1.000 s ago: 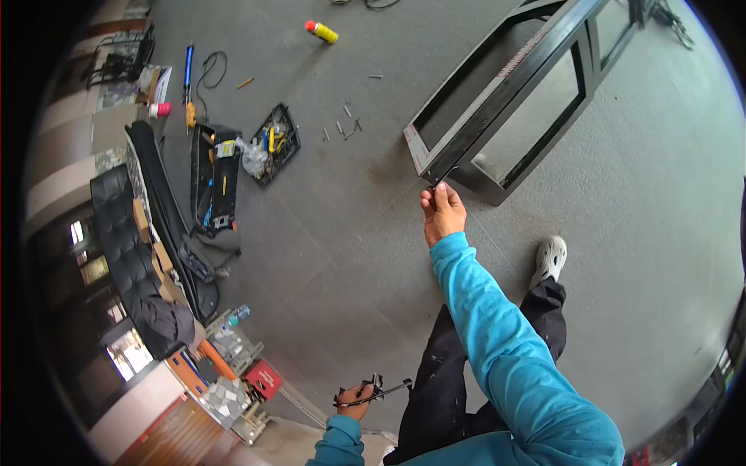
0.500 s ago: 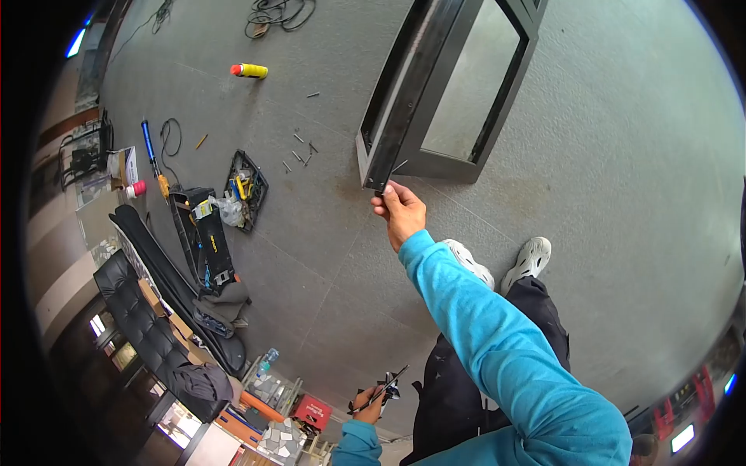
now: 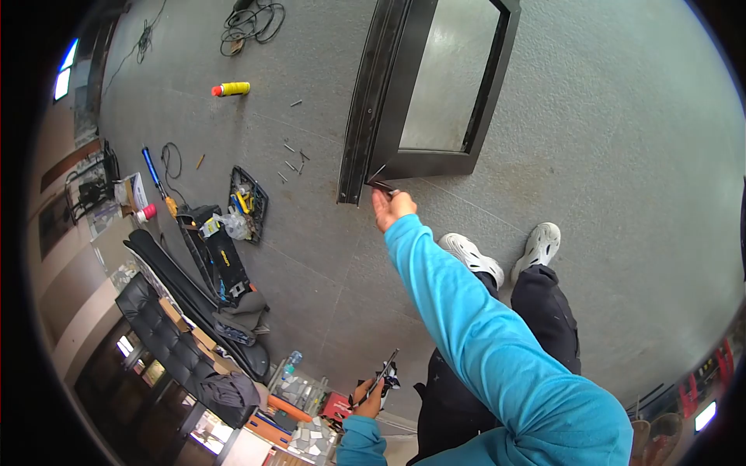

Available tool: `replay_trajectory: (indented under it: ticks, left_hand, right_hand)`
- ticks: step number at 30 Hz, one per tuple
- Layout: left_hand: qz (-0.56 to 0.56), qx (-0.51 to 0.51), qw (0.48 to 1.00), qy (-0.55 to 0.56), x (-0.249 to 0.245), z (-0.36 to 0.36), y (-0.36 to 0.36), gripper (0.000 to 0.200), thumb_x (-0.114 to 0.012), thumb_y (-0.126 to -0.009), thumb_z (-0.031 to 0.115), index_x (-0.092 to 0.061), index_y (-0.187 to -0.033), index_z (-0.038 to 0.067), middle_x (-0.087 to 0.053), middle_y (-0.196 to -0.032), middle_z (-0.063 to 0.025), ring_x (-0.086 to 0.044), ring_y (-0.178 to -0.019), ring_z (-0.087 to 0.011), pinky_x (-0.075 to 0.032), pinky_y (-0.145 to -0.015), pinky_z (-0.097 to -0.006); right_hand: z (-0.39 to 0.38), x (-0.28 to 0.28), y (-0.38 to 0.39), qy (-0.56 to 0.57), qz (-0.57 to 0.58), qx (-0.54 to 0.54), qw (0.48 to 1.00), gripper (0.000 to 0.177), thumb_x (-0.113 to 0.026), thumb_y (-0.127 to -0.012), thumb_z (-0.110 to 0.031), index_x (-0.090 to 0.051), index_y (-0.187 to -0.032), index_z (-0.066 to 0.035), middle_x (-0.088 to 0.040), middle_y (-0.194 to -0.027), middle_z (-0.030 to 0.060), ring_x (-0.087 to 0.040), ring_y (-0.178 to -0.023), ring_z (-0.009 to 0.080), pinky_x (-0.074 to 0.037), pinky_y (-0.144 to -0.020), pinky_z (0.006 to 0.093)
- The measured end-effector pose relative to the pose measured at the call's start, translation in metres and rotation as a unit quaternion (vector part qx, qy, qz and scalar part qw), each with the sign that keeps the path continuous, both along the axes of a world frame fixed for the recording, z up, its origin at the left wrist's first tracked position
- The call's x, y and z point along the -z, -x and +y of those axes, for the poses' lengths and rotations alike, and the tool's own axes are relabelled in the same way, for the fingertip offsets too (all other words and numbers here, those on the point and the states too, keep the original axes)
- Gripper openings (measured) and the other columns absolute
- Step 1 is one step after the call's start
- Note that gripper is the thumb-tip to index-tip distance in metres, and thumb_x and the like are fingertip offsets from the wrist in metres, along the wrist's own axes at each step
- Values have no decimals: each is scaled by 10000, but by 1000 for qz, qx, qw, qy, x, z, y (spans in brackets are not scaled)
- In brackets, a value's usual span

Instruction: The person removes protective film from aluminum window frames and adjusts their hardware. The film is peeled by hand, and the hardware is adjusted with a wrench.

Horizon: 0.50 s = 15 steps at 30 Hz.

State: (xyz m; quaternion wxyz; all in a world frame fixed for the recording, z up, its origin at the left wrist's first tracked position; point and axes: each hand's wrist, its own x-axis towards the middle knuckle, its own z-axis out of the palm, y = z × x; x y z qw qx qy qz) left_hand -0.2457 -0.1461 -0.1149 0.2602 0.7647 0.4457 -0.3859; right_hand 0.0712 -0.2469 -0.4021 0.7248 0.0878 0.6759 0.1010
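My right hand is at the lower corner of a dark metal frame with a glass pane. Its fingers are closed round a small dark piece that I cannot make out, touching or just below the corner. A thin metal pin sticks out close to the fingertips. Low in the view, my left hand grips a long thin dark tool, beside a black and silvery item whose nature is unclear.
On the grey floor lie a yellow can, several loose screws, a coiled cable and a tool tray. A black case and a black sofa are at left. White shoes stand below the frame.
The dark frame has turned and shifted left in view, showing more of its grooved side. My right hand has rolled, with more of its palm side showing. The surroundings have shifted with the camera.
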Motion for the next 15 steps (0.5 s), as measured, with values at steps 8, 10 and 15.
replay_trajectory:
  ticks: [8,10,15]
  left_hand:
    - [45,132,990,22,9,6,12,269,-617,-887,252,-643,-915,-15,-640,-758,-74,-556,-701,-114,-436,-635,-278]
    - [61,113,991,19,10,17,27,303,-633,-873,261,-647,-936,-35,-656,-801,-105,-595,-762,-173,-453,-689,-293]
    - [50,131,990,-8,12,-21,-7,298,-611,-892,276,-652,-933,-16,-651,-776,-76,-571,-688,-126,-430,-601,-286]
  right_hand:
    - [4,38,-2,-62,-178,73,979,139,-352,-952,-120,-482,-1000,-116,-538,-799,61,-510,-691,208,-403,-615,304]
    - [-7,43,15,74,-206,-78,973,77,-385,-959,-130,-427,-894,-134,-364,-660,10,-384,-540,142,-318,-491,297]
    - [-118,106,108,238,-252,-791,504,344,-424,-960,-275,-480,-1220,-57,-601,-1090,269,-570,-1030,427,-447,-855,481]
